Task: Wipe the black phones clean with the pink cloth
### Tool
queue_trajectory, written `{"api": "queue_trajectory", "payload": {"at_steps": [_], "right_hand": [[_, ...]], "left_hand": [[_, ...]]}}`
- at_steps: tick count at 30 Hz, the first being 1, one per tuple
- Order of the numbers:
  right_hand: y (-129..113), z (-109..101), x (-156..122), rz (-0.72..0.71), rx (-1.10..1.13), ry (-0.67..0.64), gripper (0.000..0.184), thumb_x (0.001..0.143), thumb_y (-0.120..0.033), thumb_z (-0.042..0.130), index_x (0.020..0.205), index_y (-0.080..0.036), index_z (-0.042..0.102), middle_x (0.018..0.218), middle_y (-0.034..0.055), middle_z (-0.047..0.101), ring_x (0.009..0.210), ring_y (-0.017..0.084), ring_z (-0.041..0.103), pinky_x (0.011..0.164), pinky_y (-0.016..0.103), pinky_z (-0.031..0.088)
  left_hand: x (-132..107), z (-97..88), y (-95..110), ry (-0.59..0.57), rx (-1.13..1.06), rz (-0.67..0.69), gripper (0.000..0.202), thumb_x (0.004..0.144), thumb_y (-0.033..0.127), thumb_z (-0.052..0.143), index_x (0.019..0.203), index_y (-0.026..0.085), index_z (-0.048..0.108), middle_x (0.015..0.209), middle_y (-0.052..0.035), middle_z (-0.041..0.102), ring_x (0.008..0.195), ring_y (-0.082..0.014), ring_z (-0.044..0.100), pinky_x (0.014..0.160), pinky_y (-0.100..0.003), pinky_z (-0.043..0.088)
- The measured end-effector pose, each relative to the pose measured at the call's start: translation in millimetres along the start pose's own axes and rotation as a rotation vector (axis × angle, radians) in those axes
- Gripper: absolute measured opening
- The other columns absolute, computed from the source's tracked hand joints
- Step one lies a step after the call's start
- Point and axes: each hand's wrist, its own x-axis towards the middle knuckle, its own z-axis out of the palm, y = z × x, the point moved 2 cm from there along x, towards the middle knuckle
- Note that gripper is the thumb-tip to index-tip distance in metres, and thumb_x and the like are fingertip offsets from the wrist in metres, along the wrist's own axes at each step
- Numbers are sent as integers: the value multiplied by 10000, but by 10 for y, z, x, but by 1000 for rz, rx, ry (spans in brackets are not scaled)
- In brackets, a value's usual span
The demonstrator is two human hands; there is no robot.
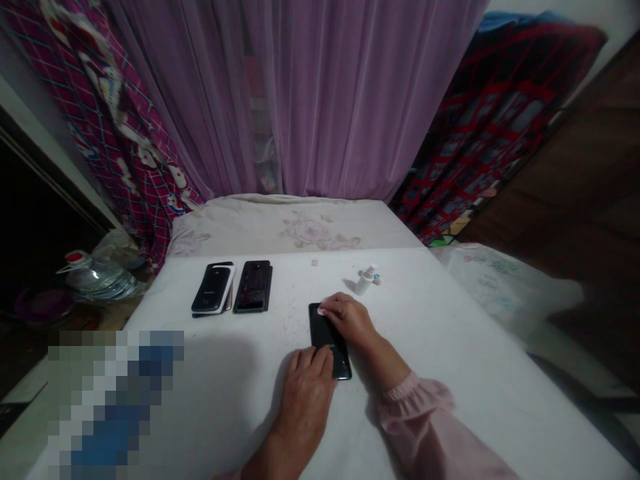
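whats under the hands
A black phone, flat on the white table. The left hand covers part of its near end, the right hand its far side; the middle shows.

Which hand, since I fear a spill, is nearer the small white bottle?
Right. The right hand rests on the far end of the black phone, short of the small white bottle; the left hand is on its near end, farther off.

phone (327, 337) black | table (450, 347) white | curtain (325, 100) purple | sleeve (425, 413) pink
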Motion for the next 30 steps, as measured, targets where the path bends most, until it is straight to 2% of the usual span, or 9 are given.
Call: {"api": "queue_trajectory", "payload": {"at_steps": [3, 5, 10, 14, 16, 21, 24, 26, 30], "right_hand": [[56, 93, 73, 84, -74, 152, 178, 925, -257, 591, 989, -265, 756, 953, 47, 686, 900, 183, 631, 783, 282, 499], [52, 98, 49, 84, -66, 165, 168, 916, -248, 603, 971, -261, 761, 948, 49, 686, 903, 189, 630, 791, 291, 501], [-20, -68, -206, -62, 148, -100, 137, 882, -231, 649, 915, -276, 774, 926, 27, 687, 872, 160, 646, 774, 271, 506], [-7, -162, -304, -53, 311, -271, 116, 867, -257, 669, 895, -275, 779, 905, 9, 690, 803, 134, 660, 738, 247, 511], [29, -142, -243, -23, 284, -225, 111, 866, -261, 668, 885, -268, 777, 892, 10, 695, 804, 141, 658, 746, 257, 509], [138, -2, -22, 102, 90, 139, 156, 904, -276, 614, 953, -250, 760, 910, 39, 689, 862, 176, 644, 782, 300, 505], [162, 40, -42, 116, 98, 206, 172, 914, -298, 598, 951, -247, 758, 902, 45, 687, 856, 181, 646, 776, 306, 513], [151, 12, -144, 99, 170, 159, 162, 907, -304, 612, 929, -248, 762, 878, 42, 685, 838, 177, 649, 769, 304, 519], [94, -116, -430, -2, 363, -66, 175, 911, -339, 616, 921, -260, 772, 896, 47, 690, 846, 169, 658, 768, 293, 528]], "left_hand": [[-2, -13, -1, 1, 5, 12, 354, 869, 223, 677, 1214, 165, 621, 1244, -84, 665, 1090, -241, 605, 955, -415, 476], [-2, -18, -4, 0, 6, 18, 343, 878, 225, 666, 1213, 170, 623, 1245, -88, 665, 1092, -243, 607, 962, -426, 476], [-4, -5, -13, 10, -3, -2, 366, 860, 232, 691, 1215, 179, 622, 1236, -80, 669, 1107, -248, 605, 1009, -464, 453], [-7, -4, -10, 18, -4, 5, 350, 872, 229, 674, 1216, 190, 625, 1222, -81, 674, 1100, -248, 608, 1033, -479, 438], [-8, -1, -9, 13, -4, 7, 350, 873, 223, 671, 1218, 182, 628, 1230, -83, 672, 1100, -250, 608, 1033, -486, 440], [-17, 48, -21, 21, 11, 4, 386, 852, 231, 701, 1225, 169, 627, 1235, -77, 676, 1104, -252, 613, 1025, -487, 453], [-23, 69, -26, 41, 23, 3, 369, 862, 232, 686, 1224, 189, 631, 1234, -76, 676, 1105, -251, 615, 1020, -482, 455], [-22, 60, -23, 43, 20, 5, 346, 871, 225, 671, 1214, 198, 638, 1232, -74, 679, 1098, -254, 617, 1018, -484, 453], [-12, 15, -14, 31, 7, 10, 351, 865, 208, 674, 1213, 195, 635, 1232, -71, 679, 1092, -254, 615, 1023, -481, 447]]}}
